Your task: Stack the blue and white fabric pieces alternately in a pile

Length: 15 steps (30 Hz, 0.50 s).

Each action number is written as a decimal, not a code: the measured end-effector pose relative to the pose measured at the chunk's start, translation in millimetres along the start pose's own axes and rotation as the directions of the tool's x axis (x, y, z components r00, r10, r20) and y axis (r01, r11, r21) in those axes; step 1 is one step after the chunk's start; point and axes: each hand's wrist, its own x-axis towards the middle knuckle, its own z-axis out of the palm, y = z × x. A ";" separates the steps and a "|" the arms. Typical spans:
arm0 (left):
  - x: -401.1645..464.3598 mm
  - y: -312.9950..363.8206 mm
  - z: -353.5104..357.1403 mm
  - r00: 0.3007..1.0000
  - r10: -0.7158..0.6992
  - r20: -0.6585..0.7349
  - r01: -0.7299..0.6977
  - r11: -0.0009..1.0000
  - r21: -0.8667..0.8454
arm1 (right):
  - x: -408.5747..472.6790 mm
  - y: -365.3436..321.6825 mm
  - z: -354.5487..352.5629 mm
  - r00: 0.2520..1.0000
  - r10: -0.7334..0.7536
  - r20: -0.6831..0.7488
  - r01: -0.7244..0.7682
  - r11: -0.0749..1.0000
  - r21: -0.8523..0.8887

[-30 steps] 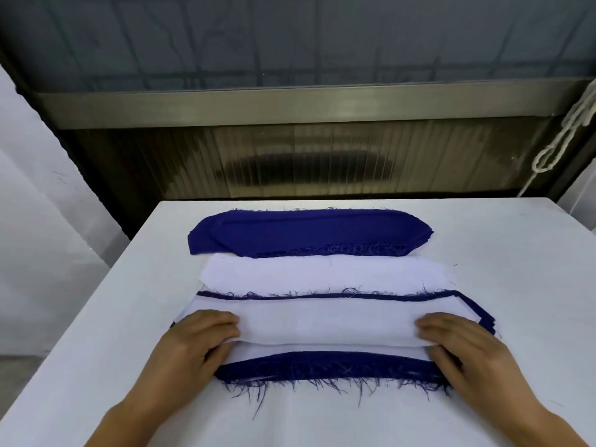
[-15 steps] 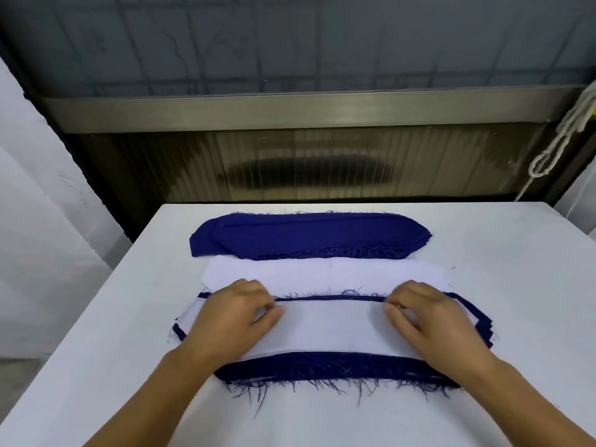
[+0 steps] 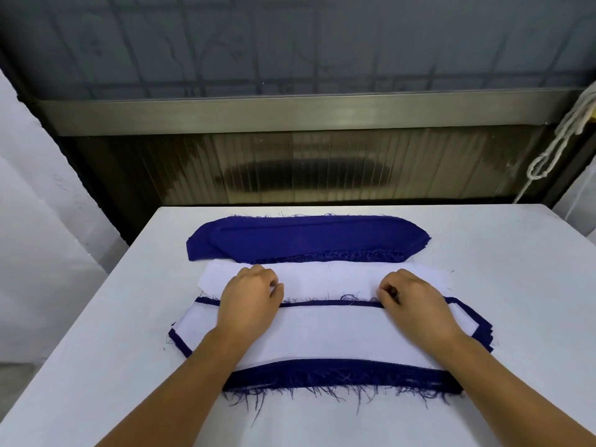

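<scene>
The mixed pile (image 3: 322, 337) lies near me on the table, a white piece on top and frayed blue edges showing around it. Behind it lies a stack of white pieces (image 3: 325, 279), and farther back a stack of blue pieces (image 3: 306, 238). My left hand (image 3: 250, 298) and my right hand (image 3: 414, 301) sit where the pile's far edge meets the white stack's near edge. Both have curled fingers with the tips down and seem to pinch white fabric there. I cannot tell which layer they hold.
The white table (image 3: 503, 285) has bare surface left and right of the fabric. A dark ribbed panel and a metal rail (image 3: 290, 114) run behind the table's far edge. A white rope (image 3: 554, 146) hangs at the right.
Both hands have moved away from me, from the ends of the top white piece to the pile's far edge. Their fingers have gone from flat to curled.
</scene>
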 end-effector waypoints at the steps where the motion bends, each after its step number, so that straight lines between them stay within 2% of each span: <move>1: 0.1 -4.2 -2.4 1.000 -0.011 0.004 0.011 1.000 0.020 | 0.6 3.8 -1.9 1.000 0.016 0.002 -0.016 1.000 -0.002; 5: 6.7 -14.7 -13.4 1.000 -0.009 0.005 0.009 0.995 0.100 | 7.3 11.8 -7.5 0.999 0.036 0.019 -0.035 0.997 -0.067; 10: 37.5 -12.3 -17.3 0.999 0.033 -0.007 -0.032 0.991 0.132 | 42.0 3.2 -5.8 0.999 -0.018 -0.030 0.016 0.998 -0.064; 13: 57.8 -7.7 -10.9 0.998 0.061 -0.008 -0.060 0.993 0.106 | 69.0 -6.2 -1.8 0.998 -0.051 -0.033 0.048 0.997 -0.067; 15: 61.6 -9.2 -4.1 0.998 0.058 0.039 -0.062 0.995 0.083 | 78.3 -6.4 1.8 0.998 -0.052 -0.017 0.051 0.996 -0.068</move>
